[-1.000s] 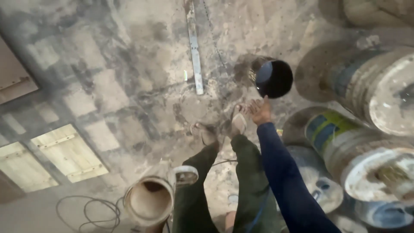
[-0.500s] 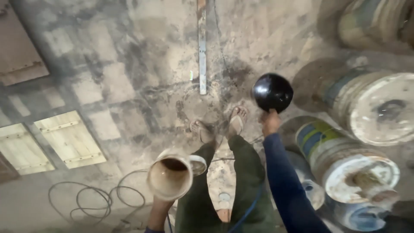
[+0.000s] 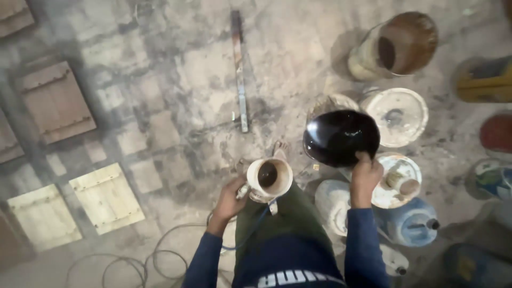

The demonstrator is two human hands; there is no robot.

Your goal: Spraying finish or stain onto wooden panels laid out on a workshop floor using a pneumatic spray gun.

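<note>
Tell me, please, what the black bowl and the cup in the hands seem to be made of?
Black bowl in the right hand: probably plastic or enamelled metal, since its smooth dark surface shines with glossy highlights. Cup in the left hand: likely plastic or metal, with a matt cream, paint-smeared wall; the picture leaves it open.

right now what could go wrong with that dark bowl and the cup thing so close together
1. The glossy black round bowl is pinched at its rim by the right hand alone; tilted, it might slip or spill onto the lidded paint drums below.
2. The left hand holds an open cream spray-gun cup with dark liquid inside; a jolt could slosh it onto the green trousers.
3. The hose loops on the floor could snag a foot.
</note>
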